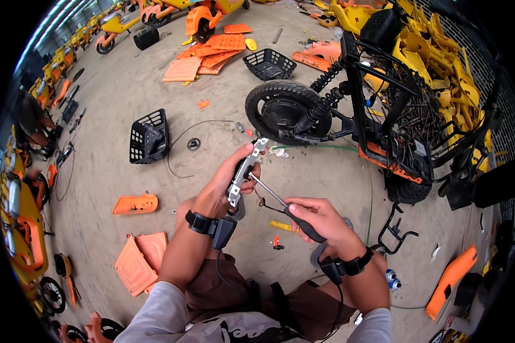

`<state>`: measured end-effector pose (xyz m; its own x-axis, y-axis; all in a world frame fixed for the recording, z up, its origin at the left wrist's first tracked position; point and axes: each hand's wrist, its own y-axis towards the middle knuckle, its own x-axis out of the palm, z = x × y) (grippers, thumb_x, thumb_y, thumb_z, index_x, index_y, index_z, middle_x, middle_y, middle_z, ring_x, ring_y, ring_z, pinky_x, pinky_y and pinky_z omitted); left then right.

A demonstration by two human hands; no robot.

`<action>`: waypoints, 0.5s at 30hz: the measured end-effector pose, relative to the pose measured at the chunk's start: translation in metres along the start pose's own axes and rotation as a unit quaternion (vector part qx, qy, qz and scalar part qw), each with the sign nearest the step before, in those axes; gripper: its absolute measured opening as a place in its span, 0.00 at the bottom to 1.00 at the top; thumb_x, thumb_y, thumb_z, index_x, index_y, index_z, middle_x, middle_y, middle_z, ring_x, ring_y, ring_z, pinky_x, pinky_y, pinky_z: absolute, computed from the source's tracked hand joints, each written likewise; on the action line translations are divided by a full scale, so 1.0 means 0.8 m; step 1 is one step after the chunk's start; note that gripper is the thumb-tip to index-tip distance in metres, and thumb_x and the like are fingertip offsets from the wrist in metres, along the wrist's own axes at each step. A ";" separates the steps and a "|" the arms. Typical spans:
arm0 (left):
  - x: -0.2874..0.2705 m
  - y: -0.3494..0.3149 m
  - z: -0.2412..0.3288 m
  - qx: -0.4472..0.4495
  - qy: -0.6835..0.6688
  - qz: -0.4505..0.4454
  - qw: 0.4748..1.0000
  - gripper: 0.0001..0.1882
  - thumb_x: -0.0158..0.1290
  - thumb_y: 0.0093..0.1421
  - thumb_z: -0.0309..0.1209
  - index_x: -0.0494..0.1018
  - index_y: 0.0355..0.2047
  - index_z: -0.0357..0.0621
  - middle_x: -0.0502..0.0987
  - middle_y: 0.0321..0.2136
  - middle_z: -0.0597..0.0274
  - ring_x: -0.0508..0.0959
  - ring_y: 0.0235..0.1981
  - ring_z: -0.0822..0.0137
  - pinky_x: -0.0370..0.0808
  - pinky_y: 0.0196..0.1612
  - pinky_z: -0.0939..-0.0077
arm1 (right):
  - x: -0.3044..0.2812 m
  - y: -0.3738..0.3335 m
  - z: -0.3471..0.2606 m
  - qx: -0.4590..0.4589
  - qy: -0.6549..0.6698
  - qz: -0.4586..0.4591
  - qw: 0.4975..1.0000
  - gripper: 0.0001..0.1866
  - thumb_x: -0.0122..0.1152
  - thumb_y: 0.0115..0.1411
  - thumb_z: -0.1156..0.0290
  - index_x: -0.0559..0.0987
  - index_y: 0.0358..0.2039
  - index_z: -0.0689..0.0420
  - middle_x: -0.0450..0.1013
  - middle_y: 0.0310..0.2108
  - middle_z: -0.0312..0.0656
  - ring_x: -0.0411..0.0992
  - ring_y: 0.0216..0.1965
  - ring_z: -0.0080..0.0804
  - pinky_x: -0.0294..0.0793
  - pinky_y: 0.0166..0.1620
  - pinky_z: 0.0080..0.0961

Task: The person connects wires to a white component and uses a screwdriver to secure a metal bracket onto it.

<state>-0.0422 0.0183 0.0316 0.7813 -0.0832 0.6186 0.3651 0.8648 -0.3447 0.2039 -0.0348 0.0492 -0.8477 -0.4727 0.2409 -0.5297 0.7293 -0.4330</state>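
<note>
Head view. My left hand (220, 184), closed on the bracket (248, 170), holds it tilted above the floor (111, 111). My right hand (317, 218), curled round the screwdriver (270, 191), points its tip at the bracket's middle; I cannot tell whether they touch. Beyond stands a wheel (286, 113).

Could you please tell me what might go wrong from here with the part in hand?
The screwdriver in the right hand could slip off the metal part and jab the left hand, whose fingertips are close to its tip.
The metal part is held in mid-air, so it might twist under pressure or drop to the floor.
</note>
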 end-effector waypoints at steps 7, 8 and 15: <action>-0.005 0.000 0.000 0.003 -0.014 -0.026 1.000 0.21 0.43 0.66 0.51 0.69 0.45 0.47 0.67 0.15 0.65 0.58 0.08 0.78 0.52 0.11 0.84 | -0.008 0.007 0.008 0.073 0.171 -0.099 0.978 0.19 0.53 0.68 0.62 0.74 0.54 0.58 0.73 0.23 0.40 0.67 0.14 0.21 0.62 0.14 0.18; -0.008 0.000 0.000 0.004 -0.011 -0.028 1.000 0.21 0.43 0.66 0.51 0.69 0.45 0.47 0.67 0.15 0.65 0.58 0.08 0.78 0.52 0.11 0.84 | 0.000 0.005 0.003 0.057 0.120 -0.058 0.989 0.19 0.55 0.67 0.61 0.75 0.53 0.58 0.73 0.22 0.40 0.67 0.14 0.21 0.63 0.15 0.19; 0.000 -0.001 0.004 -0.002 0.014 0.044 0.999 0.21 0.47 0.65 0.51 0.69 0.43 0.46 0.66 0.15 0.66 0.57 0.08 0.77 0.50 0.11 0.82 | 0.029 0.001 0.015 -0.303 -0.457 0.222 0.807 0.17 0.67 0.56 0.65 0.81 0.46 0.54 0.74 0.21 0.44 0.68 0.16 0.31 0.69 0.24 0.25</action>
<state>-0.0446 0.0191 0.0342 0.8241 -0.0215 0.5660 0.2972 0.8671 -0.3998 0.1845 -0.0513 0.0441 -0.7295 -0.0632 -0.6811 -0.3304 0.9044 0.2699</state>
